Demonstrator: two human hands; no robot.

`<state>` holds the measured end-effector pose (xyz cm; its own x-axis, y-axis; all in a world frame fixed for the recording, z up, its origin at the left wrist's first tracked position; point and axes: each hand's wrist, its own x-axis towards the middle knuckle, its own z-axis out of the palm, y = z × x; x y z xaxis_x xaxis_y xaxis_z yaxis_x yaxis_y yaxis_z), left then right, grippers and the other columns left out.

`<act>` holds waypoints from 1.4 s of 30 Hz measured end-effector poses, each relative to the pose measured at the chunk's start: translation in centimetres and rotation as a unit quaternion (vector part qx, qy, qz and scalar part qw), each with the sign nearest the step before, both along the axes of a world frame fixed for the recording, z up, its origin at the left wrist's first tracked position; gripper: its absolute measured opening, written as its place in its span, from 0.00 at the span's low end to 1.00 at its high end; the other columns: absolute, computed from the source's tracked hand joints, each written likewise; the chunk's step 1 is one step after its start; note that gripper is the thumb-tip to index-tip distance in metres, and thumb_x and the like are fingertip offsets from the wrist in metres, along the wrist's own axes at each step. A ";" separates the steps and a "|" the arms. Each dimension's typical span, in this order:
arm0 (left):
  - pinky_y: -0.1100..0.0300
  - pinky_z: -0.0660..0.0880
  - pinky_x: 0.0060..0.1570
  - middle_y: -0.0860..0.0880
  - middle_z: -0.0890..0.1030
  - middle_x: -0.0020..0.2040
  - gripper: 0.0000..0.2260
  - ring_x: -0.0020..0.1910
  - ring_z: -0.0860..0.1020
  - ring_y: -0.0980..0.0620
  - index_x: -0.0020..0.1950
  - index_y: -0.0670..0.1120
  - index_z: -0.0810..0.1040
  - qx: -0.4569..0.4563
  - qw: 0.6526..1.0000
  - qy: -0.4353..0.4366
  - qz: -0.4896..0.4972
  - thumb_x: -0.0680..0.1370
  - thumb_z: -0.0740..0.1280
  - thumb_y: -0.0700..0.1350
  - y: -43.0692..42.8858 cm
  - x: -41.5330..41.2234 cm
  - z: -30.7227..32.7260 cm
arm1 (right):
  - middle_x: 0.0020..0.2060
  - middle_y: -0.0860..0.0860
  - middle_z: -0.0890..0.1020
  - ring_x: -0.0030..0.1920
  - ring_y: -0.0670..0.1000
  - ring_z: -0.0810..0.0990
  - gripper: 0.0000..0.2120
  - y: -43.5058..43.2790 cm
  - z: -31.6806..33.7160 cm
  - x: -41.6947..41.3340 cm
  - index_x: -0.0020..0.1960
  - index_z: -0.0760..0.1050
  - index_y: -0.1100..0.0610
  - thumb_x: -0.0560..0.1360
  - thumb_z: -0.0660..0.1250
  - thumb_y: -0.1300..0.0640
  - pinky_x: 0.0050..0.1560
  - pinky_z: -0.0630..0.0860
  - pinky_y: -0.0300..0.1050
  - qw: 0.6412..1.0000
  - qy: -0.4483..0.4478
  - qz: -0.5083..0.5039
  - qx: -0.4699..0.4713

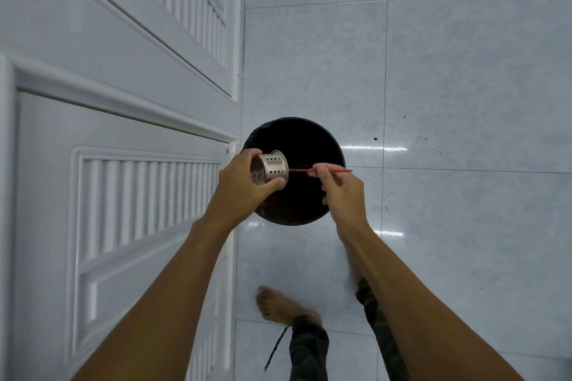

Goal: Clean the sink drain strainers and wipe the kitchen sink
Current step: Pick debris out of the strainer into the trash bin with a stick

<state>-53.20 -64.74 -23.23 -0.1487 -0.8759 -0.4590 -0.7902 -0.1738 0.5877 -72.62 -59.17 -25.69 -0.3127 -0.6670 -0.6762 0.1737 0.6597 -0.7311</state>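
Forearms are reaching in from 6 o'clock over the tile floor. Left hand is gripping the strainer on its side, over the bin's 9 o'clock rim. Right hand is pinching a red stick, tip pointing into the strainer mouth. Step: picking debris out over the bin. Next: probably working the tip inside and scraping, keeping the mouth over the bin.

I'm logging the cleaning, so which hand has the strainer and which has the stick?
The left hand grips the perforated metal strainer over the black bin; the right hand pinches the thin red stick.
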 end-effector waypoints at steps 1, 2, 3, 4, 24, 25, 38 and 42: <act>0.67 0.73 0.54 0.51 0.77 0.63 0.33 0.59 0.75 0.56 0.72 0.51 0.72 -0.009 1.000 -0.003 -0.001 0.71 0.79 0.58 -0.1 0.0 0.0 | 0.46 0.46 0.88 0.47 0.44 0.82 0.08 0.0 0.0 -0.2 0.55 0.83 0.52 0.82 0.66 0.51 0.41 0.80 0.39 1.000 -0.029 0.005 -0.006; 0.66 0.72 0.55 0.51 0.76 0.64 0.33 0.60 0.74 0.56 0.72 0.52 0.72 -0.017 1.000 -0.002 -0.004 0.71 0.79 0.57 -0.1 -0.1 0.1 | 0.45 0.45 0.88 0.44 0.41 0.81 0.08 0.0 0.2 -0.2 0.55 0.83 0.51 0.82 0.66 0.52 0.38 0.78 0.36 0.998 -0.053 0.024 -0.010; 0.65 0.72 0.57 0.51 0.76 0.64 0.34 0.60 0.74 0.56 0.73 0.52 0.73 -0.024 1.000 0.003 -0.010 0.70 0.79 0.57 -0.2 -0.3 0.2 | 0.44 0.44 0.88 0.42 0.41 0.80 0.08 0.0 0.4 0.1 0.55 0.83 0.51 0.81 0.67 0.52 0.36 0.77 0.34 0.997 -0.065 0.047 -0.008; 0.66 0.72 0.58 0.52 0.76 0.64 0.34 0.60 0.74 0.56 0.73 0.52 0.73 -0.032 0.999 0.011 -0.017 0.70 0.79 0.57 -0.2 -0.5 0.3 | 0.44 0.44 0.88 0.42 0.41 0.80 0.08 0.1 0.4 0.3 0.55 0.84 0.51 0.81 0.67 0.52 0.36 0.77 0.34 0.996 -0.064 0.062 -0.001; 0.72 0.70 0.53 0.55 0.79 0.64 0.36 0.58 0.76 0.58 0.72 0.52 0.74 -0.023 0.998 0.028 0.043 0.68 0.80 0.60 0.5 -0.1 0.1 | 0.46 0.45 0.88 0.42 0.45 0.78 0.08 0.3 0.3 1.5 0.53 0.84 0.49 0.81 0.67 0.50 0.38 0.77 0.36 0.999 -0.039 0.007 0.022; 0.71 0.71 0.54 0.54 0.79 0.65 0.35 0.59 0.76 0.58 0.72 0.51 0.74 -0.023 0.998 0.027 0.047 0.68 0.80 0.60 0.6 0.0 0.1 | 0.47 0.46 0.87 0.42 0.45 0.78 0.08 0.2 0.3 1.4 0.53 0.84 0.49 0.81 0.67 0.50 0.38 0.77 0.37 0.999 -0.026 -0.017 0.032; 0.71 0.72 0.52 0.50 0.80 0.65 0.34 0.59 0.77 0.55 0.71 0.50 0.74 -0.016 0.998 0.024 0.055 0.69 0.80 0.58 0.7 0.0 0.4 | 0.44 0.43 0.88 0.43 0.45 0.79 0.07 0.2 0.7 0.8 0.53 0.84 0.47 0.81 0.67 0.50 0.37 0.78 0.35 0.999 -0.031 0.034 0.001; 0.70 0.74 0.52 0.53 0.80 0.62 0.34 0.57 0.78 0.56 0.69 0.51 0.74 -0.020 0.998 0.030 0.050 0.68 0.81 0.59 0.9 -0.5 0.5 | 0.47 0.47 0.87 0.49 0.47 0.81 0.08 0.5 0.7 1.4 0.52 0.85 0.49 0.82 0.67 0.50 0.54 0.82 0.49 0.999 0.031 0.028 0.016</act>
